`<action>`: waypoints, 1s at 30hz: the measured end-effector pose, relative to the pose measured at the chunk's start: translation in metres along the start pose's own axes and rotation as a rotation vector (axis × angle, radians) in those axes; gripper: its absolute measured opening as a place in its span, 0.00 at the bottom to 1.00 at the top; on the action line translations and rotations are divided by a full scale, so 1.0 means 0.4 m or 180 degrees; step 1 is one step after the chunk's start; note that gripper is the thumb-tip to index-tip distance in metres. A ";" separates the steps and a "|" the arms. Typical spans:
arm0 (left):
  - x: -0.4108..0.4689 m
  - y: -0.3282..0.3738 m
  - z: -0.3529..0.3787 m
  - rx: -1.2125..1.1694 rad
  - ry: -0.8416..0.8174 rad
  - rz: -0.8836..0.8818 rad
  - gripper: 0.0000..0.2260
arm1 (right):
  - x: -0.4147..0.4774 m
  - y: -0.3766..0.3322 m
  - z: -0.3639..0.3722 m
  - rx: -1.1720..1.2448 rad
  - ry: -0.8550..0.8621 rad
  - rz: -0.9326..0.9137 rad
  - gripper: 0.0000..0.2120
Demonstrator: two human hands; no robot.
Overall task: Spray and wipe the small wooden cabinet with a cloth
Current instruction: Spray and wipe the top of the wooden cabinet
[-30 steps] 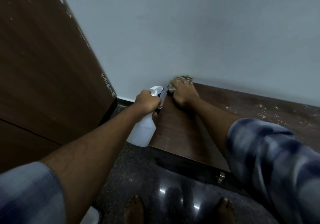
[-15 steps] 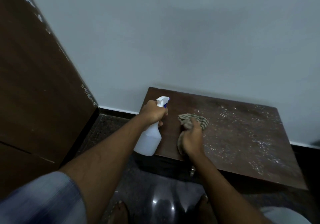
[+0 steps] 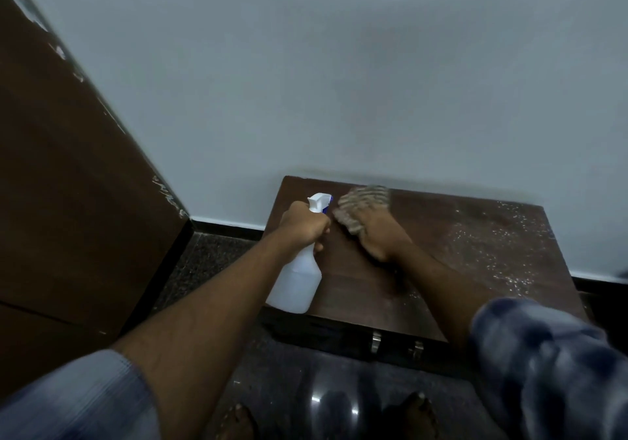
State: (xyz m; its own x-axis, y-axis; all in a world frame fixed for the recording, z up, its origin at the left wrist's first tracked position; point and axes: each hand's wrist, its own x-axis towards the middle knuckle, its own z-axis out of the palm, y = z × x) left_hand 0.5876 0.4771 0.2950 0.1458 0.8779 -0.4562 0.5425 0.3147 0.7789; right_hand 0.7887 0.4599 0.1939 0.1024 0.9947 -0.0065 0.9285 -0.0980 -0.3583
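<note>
A: Where the low, dark-brown wooden cabinet point(image 3: 424, 269) stood against the pale wall point(image 3: 339, 83), how did its top look?

B: The left part was dull and streak-free, while the right part carried white flecks of spray droplets point(image 3: 489, 235). Half a second before, the striped grey-green cloth point(image 3: 362, 207) had been nearer the front edge; it had since travelled to the back left corner, close to the wall. I judged that the wipe was working the left strip, with the speckled right side yet to be cleaned.

A: And the hands?

B: The right hand point(image 3: 377, 235) lay flat on the cloth, fingers spread and pressing it onto the wood. The cloth was blurred, so it was probably mid-stroke, though I could not be sure. The left hand point(image 3: 306, 225) was closed around the neck of a translucent white plastic spray bottle point(image 3: 299, 280) with a white and blue trigger head, held tilted over the cabinet's left edge, much as it had been a second earlier.

A: Beyond that?

B: A tall brown wooden panel point(image 3: 68, 185) stood at the left, and bare feet showed on the dark polished floor point(image 3: 299, 388).
</note>
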 end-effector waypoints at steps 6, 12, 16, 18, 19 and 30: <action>0.013 -0.051 -0.015 0.0002 -0.0039 -0.0105 0.13 | 0.038 -0.101 0.011 0.0119 0.0356 0.0405 0.27; -0.011 -0.075 -0.033 -0.0103 -0.0046 -0.0110 0.11 | 0.124 -0.126 0.013 -0.0058 -0.0082 0.0102 0.26; -0.064 -0.076 -0.052 -0.0272 -0.0016 -0.0109 0.06 | 0.027 -0.129 0.006 0.0033 -0.0431 -0.0997 0.30; -0.102 -0.095 -0.053 -0.0346 -0.0026 -0.0172 0.09 | -0.031 -0.076 0.004 0.0399 -0.0014 -0.0164 0.32; -0.125 -0.107 -0.049 -0.0401 -0.0024 -0.0189 0.10 | -0.063 -0.056 0.000 0.0463 0.0052 0.0051 0.32; -0.392 -0.228 0.127 -0.0735 -0.0235 -0.0586 0.07 | -0.437 0.087 -0.103 0.1593 0.0576 0.1327 0.17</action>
State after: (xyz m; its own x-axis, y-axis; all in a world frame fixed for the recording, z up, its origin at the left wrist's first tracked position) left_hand 0.5572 0.2924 0.2736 0.1269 0.7724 -0.6223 0.3642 0.5473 0.7535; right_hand 0.8176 0.2812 0.2210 0.5148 0.8518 -0.0971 0.5256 -0.4031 -0.7492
